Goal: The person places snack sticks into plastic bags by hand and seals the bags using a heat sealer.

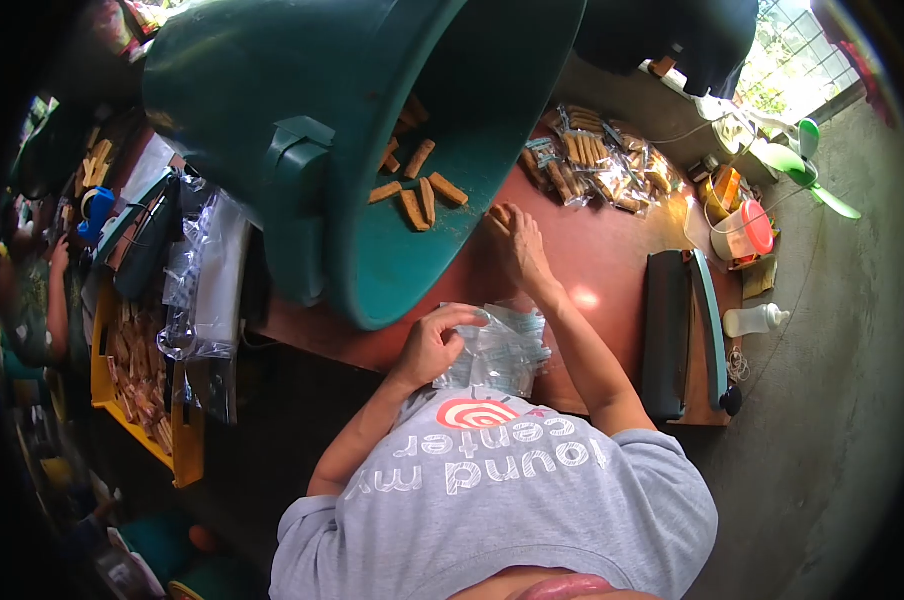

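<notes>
The left hand (434,345) lay at the near edge of the reddish-brown table (612,280), its fingers bent over a loose stack of clear plastic bags (502,350) just in front of the grey T-shirt (492,490); whether it pinched one could not be told. The right hand (517,245) reached farther out, fingers drawn narrowly together beside the rim of a large green plastic tub (392,285); whether they held anything could not be made out. The tub was tilted with its mouth toward the right hand, and several brown biscuit sticks (412,210) lay loose inside on its lower wall.

At the far right of the table, filled packets of biscuit sticks (597,160) formed a pile, with a red-lidded container (744,232) to their right. Nearer, on the right, stood a dark bag sealer (667,335) with a teal arm, a milky bottle (757,320) just beyond it. A yellow crate (187,440) of wrapped sticks (140,365) sat on the left, and farther left a co-worker's arm (58,300) showed.
</notes>
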Demonstrator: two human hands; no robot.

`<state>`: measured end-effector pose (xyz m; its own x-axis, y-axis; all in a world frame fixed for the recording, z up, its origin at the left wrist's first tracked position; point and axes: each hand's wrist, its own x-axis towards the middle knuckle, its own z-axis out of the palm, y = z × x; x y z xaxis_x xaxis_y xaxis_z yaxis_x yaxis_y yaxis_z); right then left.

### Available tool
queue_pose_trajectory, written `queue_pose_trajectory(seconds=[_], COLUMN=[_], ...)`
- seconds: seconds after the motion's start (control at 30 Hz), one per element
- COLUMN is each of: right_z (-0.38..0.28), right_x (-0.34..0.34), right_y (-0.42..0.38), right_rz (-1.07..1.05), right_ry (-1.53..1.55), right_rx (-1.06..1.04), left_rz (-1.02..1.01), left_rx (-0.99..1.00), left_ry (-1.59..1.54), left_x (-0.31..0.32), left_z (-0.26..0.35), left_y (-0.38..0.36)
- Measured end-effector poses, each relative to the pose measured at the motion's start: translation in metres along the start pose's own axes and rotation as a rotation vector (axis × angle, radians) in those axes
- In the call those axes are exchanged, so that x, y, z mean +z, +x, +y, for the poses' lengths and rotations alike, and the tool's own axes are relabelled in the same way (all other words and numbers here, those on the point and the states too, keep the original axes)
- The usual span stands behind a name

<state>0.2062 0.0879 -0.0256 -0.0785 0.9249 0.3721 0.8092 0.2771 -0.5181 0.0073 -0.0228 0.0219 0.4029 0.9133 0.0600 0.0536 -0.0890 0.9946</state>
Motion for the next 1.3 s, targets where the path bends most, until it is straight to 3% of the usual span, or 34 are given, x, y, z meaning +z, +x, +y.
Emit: queue_pose_trajectory(seconds=[0.13, 0.2, 0.33, 0.4, 0.43, 0.67, 0.77, 0.87, 0.97, 1.03, 1.13, 1.23, 1.3], right_z=[-0.015, -0.03, -0.03, -0.034, -0.049, -0.028, -0.02, -0.021, -0.024, -0.03, -0.05, -0.079, -0.093], right_x=[0.0, 0.009, 0.049, 0.059, 0.048, 0.051, 0.046, 0.04, 0.045, 0.049, 0.067, 0.068, 0.058], right_y=[0.027, 0.045, 0.061, 0.063, 0.058, 0.042, 0.038, 0.042, 0.054, 0.063, 0.062, 0.047, 0.035], right_rz=[0.105, 0.105, 0.008, -0.031, -0.056, -0.022, 0.045, -0.062, -0.077, -0.19, -0.237, -0.352, -0.288], right_ry=[0.059, 0.234, 0.268, -0.113, -0.126, -0.032, -0.227, -0.26, -0.145, 0.171, 0.434, 0.196, 0.087], right_rx=[0.001, -0.11, -0.108, -0.192, -0.072, -0.141, -0.188, -0.196, -0.035, 0.154, 0.063, 0.167, 0.137], left_rz=[0.016, 0.021, -0.008, 0.011, 0.019, 0.028, 0.012, 0.003, 0.003, 0.005, 0.019, -0.003, 0.023], left_rx=[0.033, 0.133, 0.022, 0.06, 0.06, 0.058, 0.021, 0.007, 0.025, 0.028, 0.056, 0.009, 0.076], left_ry=[0.025, 0.072, 0.051, 0.042, 0.044, 0.03, 0.024, 0.022, 0.019, 0.013, 0.03, 0.046, 0.072], left_x=[-0.001, 0.001, 0.002, 0.0, -0.002, -0.008, -0.007, -0.005, -0.005, -0.005, -0.003, -0.003, -0.002], left_z=[-0.004, -0.007, 0.003, 0.002, 0.0, -0.003, 0.0, 0.001, -0.001, -0.001, 0.0, 0.004, 0.002], left_y=[-0.001, 0.0, -0.001, -0.002, -0.002, -0.006, -0.006, -0.007, -0.007, -0.006, -0.006, -0.005, -0.004])
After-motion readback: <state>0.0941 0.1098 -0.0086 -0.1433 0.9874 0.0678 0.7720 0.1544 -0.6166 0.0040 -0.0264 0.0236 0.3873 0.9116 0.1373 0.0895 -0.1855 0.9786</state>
